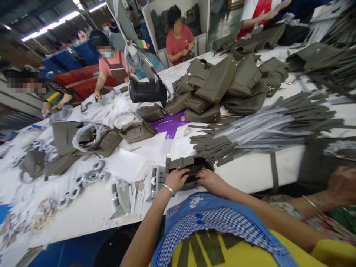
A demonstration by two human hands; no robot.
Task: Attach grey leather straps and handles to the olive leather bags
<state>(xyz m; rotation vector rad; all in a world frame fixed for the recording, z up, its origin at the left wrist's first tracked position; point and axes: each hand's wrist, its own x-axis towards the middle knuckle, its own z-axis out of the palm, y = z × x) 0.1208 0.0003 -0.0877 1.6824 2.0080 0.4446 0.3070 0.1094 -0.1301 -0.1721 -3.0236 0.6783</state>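
An olive-green handbag (180, 162) lies at the table's near edge, its dark opening facing me. My left hand (176, 180), with a silver bangle at the wrist, grips the left side of the opening, fingers curled over the rim. On the right side, my right hand (210, 181) holds the bag with its fingertips bent into the opening. A strap with a metal buckle (168, 157) sticks up at the bag's left end. What lies inside the bag is hidden. Just left of my left hand stands a silvery metal block (154, 182).
Olive straps (219, 148) are heaped to the right, beyond my right hand. Finished-looking bags (217, 79) are piled behind. White wrapped rolls (94, 176) and another metal block (121, 196) sit left. A co-worker's hand (343, 183) is close at my right; several people work across the table.
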